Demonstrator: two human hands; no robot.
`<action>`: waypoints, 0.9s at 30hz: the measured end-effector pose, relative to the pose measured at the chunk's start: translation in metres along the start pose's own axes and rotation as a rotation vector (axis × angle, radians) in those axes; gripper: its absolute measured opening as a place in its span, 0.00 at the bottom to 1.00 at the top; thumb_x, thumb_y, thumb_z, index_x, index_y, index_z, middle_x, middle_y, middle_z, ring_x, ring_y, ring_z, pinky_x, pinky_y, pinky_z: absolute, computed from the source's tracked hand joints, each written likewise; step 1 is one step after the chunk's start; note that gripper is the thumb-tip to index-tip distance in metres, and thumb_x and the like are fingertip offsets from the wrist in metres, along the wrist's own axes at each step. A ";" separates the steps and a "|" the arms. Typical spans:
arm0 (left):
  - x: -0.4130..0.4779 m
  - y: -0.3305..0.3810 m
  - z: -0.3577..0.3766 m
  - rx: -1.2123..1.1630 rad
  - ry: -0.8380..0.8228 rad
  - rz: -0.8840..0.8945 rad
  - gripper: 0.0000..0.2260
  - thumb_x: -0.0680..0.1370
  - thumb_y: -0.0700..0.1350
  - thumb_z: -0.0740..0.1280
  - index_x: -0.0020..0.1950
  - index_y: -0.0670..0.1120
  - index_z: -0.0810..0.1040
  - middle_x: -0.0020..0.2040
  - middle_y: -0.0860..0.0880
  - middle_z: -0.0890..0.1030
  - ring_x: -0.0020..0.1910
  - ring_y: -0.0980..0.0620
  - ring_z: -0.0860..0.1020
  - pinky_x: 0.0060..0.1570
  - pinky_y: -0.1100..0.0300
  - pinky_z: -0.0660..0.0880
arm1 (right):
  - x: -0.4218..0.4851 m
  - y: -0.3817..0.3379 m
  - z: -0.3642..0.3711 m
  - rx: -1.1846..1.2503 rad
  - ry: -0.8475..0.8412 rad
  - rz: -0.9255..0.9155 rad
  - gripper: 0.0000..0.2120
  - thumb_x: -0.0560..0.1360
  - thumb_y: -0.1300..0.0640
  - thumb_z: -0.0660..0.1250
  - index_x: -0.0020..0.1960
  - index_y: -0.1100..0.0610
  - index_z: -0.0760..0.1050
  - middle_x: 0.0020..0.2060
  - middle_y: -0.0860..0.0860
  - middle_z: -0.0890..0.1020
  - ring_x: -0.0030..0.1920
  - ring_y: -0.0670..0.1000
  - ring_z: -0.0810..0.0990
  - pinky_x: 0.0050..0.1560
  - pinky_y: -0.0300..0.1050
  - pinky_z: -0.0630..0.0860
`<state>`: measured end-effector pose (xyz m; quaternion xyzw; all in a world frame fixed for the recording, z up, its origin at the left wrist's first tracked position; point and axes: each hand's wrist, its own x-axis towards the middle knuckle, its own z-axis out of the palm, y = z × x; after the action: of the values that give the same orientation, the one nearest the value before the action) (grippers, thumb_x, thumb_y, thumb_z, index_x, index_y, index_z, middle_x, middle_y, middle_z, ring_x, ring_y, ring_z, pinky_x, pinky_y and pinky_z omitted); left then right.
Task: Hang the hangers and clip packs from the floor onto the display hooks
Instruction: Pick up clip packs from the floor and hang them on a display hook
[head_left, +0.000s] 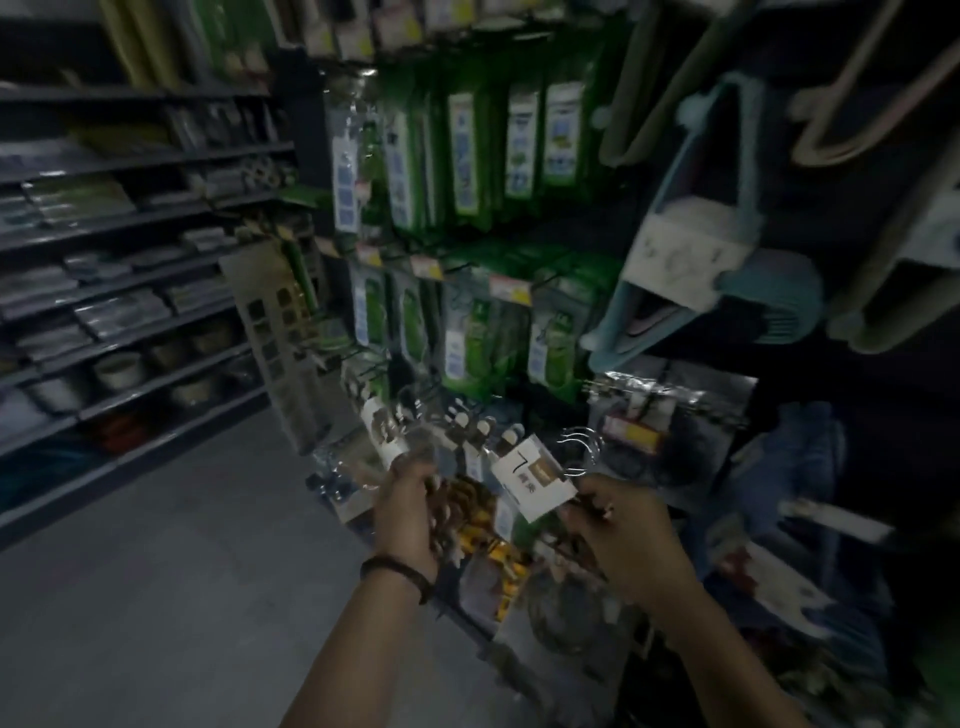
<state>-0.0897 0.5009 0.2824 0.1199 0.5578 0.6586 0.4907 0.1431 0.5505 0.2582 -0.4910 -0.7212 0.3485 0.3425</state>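
Note:
My right hand (618, 525) grips a bundle of brown hangers by its neck; a white paper label (532, 480) wraps it and metal hooks (579, 449) stick up above. My left hand (410, 512) holds a second pack with a white label (382, 431) and brown pieces, low in front of the display. Both packs hover before the lower hooks of the dark display wall (550, 244), where green packs (467, 156) hang in rows. The picture is dim and blurred.
Grey shelves (130, 291) with boxes and bowls run along the left. The grey floor (171, 571) opens at lower left. Large plastic hangers (691, 244) hang at upper right. Yellow-labelled packs (488, 525) and bagged goods (654, 436) crowd the lowest rows.

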 end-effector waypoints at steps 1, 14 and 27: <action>0.001 -0.009 0.007 -0.010 -0.033 -0.025 0.04 0.78 0.46 0.68 0.49 0.47 0.78 0.47 0.41 0.81 0.43 0.41 0.79 0.42 0.48 0.78 | -0.003 0.005 -0.017 -0.058 0.043 -0.028 0.10 0.79 0.56 0.73 0.51 0.39 0.84 0.40 0.34 0.84 0.41 0.38 0.83 0.37 0.34 0.78; 0.059 -0.030 0.095 0.085 -0.446 -0.247 0.11 0.85 0.48 0.65 0.58 0.48 0.86 0.50 0.44 0.87 0.50 0.42 0.85 0.44 0.51 0.83 | -0.050 0.064 -0.075 -0.331 0.320 0.184 0.25 0.70 0.22 0.62 0.43 0.42 0.82 0.33 0.43 0.83 0.32 0.42 0.80 0.33 0.43 0.77; 0.093 -0.024 0.147 0.195 -0.642 -0.389 0.13 0.85 0.42 0.60 0.54 0.45 0.85 0.33 0.44 0.82 0.27 0.49 0.79 0.25 0.62 0.76 | -0.058 0.070 -0.020 -0.597 0.176 0.507 0.14 0.81 0.47 0.70 0.66 0.43 0.81 0.53 0.44 0.86 0.48 0.47 0.84 0.45 0.47 0.83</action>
<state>-0.0195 0.6622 0.2773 0.2582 0.4482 0.4262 0.7422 0.2095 0.5186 0.2013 -0.7593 -0.6146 0.1539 0.1484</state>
